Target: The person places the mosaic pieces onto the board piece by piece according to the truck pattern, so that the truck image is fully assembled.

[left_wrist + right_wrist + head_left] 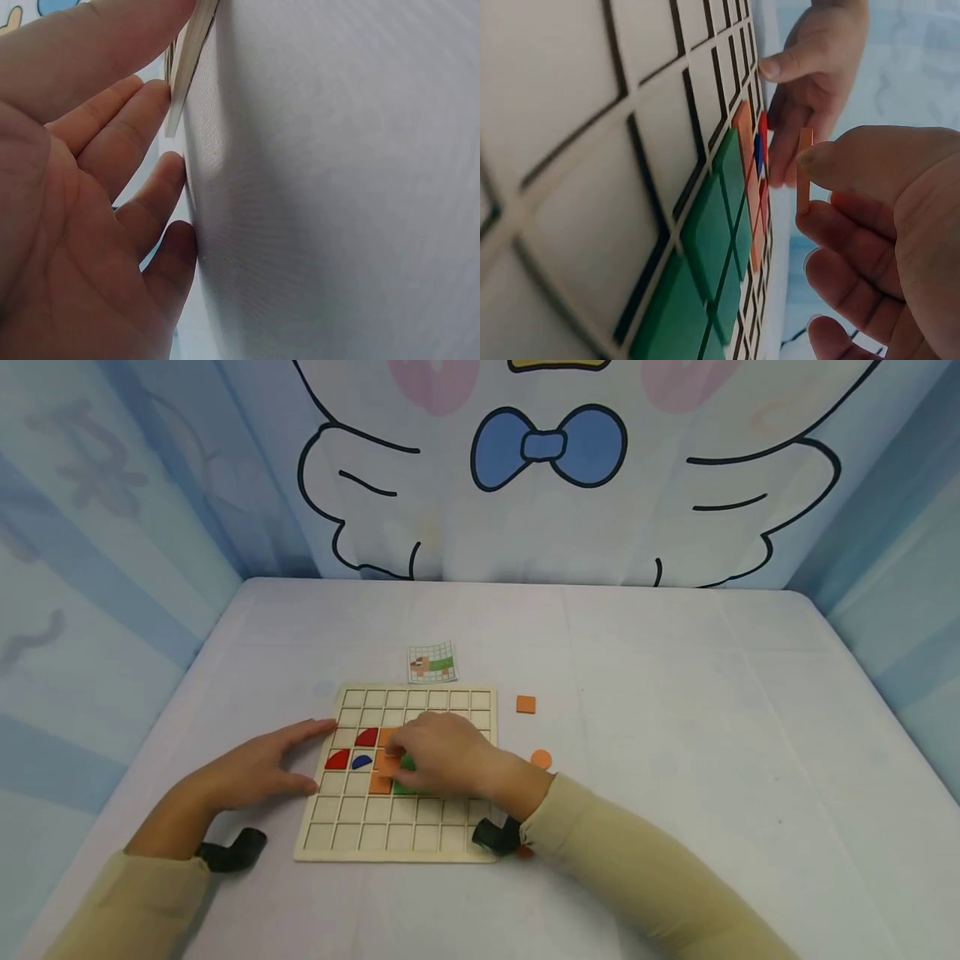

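Observation:
A cream grid board (360, 835) lies on the white table. My right hand (450, 756) is over its middle, pinching a thin orange tile (804, 180) between thumb and finger, raised off the board in the right wrist view. Two red pieces (367, 737), a blue half-round piece (362, 762) and orange tiles (380, 783) sit in the grid. Green tiles (709, 217) fill cells beside them, partly hidden by the right hand in the head view. With fingers spread, my left hand (255, 768) touches the board's left edge; its palm (90, 225) shows in the left wrist view.
Behind the board lies a small picture card (432, 663) with a gridded pattern. To the board's right are an orange square (526, 704) and an orange disc (541, 759). Another orange piece (524, 852) is partly covered near the right wrist. Printed curtains surround the table.

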